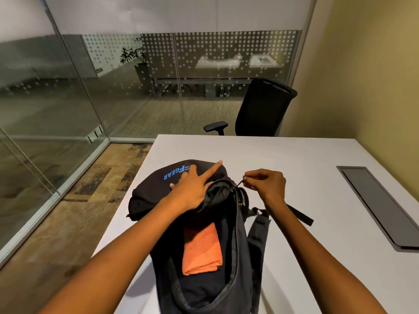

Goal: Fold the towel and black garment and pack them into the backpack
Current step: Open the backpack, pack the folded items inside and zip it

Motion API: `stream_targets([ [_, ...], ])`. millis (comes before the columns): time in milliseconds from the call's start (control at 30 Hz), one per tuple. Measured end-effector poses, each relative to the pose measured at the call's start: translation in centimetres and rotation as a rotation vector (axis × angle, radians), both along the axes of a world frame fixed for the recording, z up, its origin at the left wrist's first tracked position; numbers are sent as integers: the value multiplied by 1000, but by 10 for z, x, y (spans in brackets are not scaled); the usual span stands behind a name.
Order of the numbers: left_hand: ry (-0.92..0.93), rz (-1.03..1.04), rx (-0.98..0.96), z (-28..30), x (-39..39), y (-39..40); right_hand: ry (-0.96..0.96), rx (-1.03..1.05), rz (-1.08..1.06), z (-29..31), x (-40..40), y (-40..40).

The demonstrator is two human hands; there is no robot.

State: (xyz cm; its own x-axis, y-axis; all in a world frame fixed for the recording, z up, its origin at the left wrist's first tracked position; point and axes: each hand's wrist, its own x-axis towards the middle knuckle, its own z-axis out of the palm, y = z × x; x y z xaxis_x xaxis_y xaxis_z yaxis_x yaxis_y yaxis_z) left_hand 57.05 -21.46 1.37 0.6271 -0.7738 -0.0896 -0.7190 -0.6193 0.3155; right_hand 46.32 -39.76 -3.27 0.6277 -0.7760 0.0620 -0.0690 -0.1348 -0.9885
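Packing looks done: folded orange towel [202, 248] lies on dark fabric, likely the black garment [204, 288], inside the backpack [240, 257] on the tabletop [294, 159]; left hand [192, 189], grip open, presses the front panel at 11 o'clock; right hand [267, 183] has its grip pinched on the zipper pull [239, 183] at 1 o'clock; zipping shut remains

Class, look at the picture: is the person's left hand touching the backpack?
Touching. The head view shows the left hand pressed flat on the backpack, fingers spread over its blue lettering.
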Motion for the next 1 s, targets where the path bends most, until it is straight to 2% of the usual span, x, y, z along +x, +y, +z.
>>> stream_targets([
  [100, 14, 34, 52, 2, 2, -6, 33, -70, 5, -1, -15, 2],
  [167, 17, 90, -13, 16, 1, -11, 46, -107, 8, 0, -19, 5],
  [233, -63, 157, -315, 30, -12, -20, 39, -135, 18, 4, -19, 8],
  [300, -37, 118, -675, 39, -37, -33, 5, -150, 40, 11, -17, 11],
  [333, 1, 66, -688, 38, -49, -38, -13, -154, 56, 14, -15, 14],
  [400, 65, 21, -499, 19, -63, -48, -20, -181, 85, 17, -17, 19],
  [500, 96, 145, -315, -18, -61, -55, -26, -222, 111, 15, -23, 23],
  [600, 26, 235, -311, -27, -68, -59, -46, -205, 137, 9, -28, 21],
  [767, -20, 257, -393, -35, -72, -56, -92, -162, 233, 0, -35, 18],
  [867, -17, 238, -507, -42, -70, -49, 74, -238, 285, -16, -37, 4],
  [933, -43, 202, -553, -44, -68, -46, 269, -394, 340, -34, -30, 5],
  [1000, -68, 149, -557, -47, -64, -43, 363, -513, 402, -51, -18, 17],
])
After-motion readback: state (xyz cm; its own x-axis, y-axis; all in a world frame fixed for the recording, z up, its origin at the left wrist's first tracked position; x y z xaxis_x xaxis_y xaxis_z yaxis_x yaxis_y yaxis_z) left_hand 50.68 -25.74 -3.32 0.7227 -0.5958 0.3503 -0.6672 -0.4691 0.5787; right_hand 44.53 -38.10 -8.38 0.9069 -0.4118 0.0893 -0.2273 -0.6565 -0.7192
